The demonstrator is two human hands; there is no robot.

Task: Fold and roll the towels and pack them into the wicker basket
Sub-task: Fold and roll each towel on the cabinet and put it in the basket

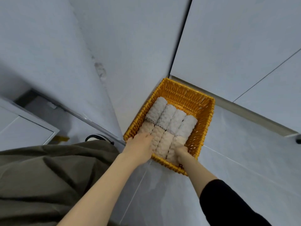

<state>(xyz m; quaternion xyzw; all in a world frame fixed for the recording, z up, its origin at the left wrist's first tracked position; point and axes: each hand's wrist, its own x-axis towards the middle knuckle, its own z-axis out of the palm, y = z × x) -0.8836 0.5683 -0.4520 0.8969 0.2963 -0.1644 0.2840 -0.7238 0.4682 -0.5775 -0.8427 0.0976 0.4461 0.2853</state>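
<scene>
Pressing down with the left hand (140,144), fingers straight and close together, on the leftmost beige towel roll (145,128). Resting the right hand (183,154) on the near end of the rightmost beige roll (179,141); too blurred to tell whether gripping or only touching. Packed side by side in the wicker basket (206,115): four beige rolls in the near row, four grey rolls (169,118) in the far row, ends meeting. Set on the pale tiled floor (244,160), in a corner by the wall (130,54). To the left, a dark olive cloth (48,176); on the right arm, a black sleeve (228,206).
</scene>
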